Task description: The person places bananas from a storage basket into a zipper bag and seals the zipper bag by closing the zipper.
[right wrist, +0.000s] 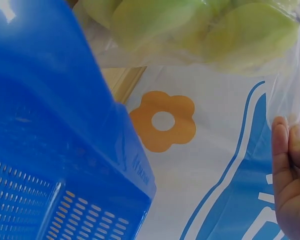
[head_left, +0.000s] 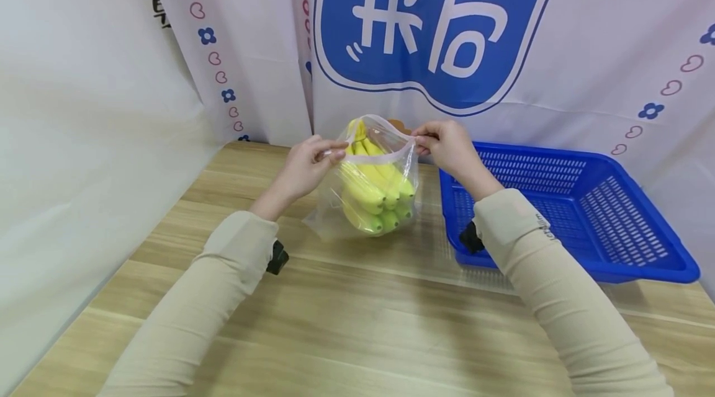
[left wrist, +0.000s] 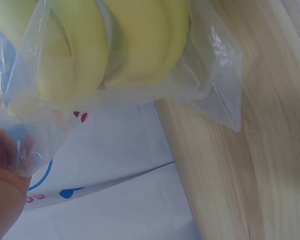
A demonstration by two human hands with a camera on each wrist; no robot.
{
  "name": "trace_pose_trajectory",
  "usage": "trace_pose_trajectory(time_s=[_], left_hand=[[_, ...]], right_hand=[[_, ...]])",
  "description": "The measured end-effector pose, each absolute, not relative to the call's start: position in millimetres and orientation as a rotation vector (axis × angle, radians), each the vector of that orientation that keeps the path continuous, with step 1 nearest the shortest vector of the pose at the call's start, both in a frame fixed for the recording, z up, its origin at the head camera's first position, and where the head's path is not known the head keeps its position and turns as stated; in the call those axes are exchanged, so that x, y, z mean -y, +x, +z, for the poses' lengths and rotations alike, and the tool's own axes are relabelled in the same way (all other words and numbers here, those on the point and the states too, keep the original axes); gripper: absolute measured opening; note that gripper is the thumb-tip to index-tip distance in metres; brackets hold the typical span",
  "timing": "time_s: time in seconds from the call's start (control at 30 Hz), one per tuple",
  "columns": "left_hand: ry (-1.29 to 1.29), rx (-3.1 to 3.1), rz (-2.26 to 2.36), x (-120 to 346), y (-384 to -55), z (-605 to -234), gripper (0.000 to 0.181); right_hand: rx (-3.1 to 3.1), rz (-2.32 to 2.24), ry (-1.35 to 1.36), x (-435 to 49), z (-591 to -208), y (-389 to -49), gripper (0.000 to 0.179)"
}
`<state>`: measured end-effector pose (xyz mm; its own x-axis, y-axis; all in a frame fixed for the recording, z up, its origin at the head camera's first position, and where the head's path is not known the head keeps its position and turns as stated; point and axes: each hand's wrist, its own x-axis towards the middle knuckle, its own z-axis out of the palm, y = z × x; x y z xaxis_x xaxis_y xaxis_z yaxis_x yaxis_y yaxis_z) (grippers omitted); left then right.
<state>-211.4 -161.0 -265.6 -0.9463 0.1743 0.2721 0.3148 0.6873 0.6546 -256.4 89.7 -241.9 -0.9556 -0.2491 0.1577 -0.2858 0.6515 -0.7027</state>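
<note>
A bunch of bananas (head_left: 371,183), yellow with greenish tips, is inside a clear plastic bag (head_left: 329,220). In the head view the bag's mouth is spread wide between the two hands. My left hand (head_left: 310,164) pinches the left side of the rim between thumb and fingers. On the opposite side my right hand (head_left: 449,146) pinches the rim; the right wrist view shows its thumb and fingertips (right wrist: 280,127) together on the film. Through the film in the left wrist view, the bananas (left wrist: 135,40) show close up.
A blue plastic basket (head_left: 606,198) with slotted walls stands at the right, beside and partly behind my right forearm. The wood-grain table (head_left: 357,322) runs back to a white printed curtain (head_left: 262,62) with a blue emblem. More white cloth (head_left: 84,136) hangs at the left.
</note>
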Motion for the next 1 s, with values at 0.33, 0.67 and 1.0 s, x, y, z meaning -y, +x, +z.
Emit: trace_pose_trajectory(time_s=[0.33,0.67,1.0], left_hand=[[-0.268,2.723,-1.182,158,-214,-260,0.038],[-0.204,2.683,-1.22,161,-216,-257,0.036],[-0.112,2.587,-1.237,158,-218,-257,0.031]], right_hand=[[2.81,1.168,0.434,-84,-238,-254,0.025],[2.851,1.224,0.493,-86,-234,-251,0.048],[3.078,1.203,0.55,-94,-238,-248,0.072]])
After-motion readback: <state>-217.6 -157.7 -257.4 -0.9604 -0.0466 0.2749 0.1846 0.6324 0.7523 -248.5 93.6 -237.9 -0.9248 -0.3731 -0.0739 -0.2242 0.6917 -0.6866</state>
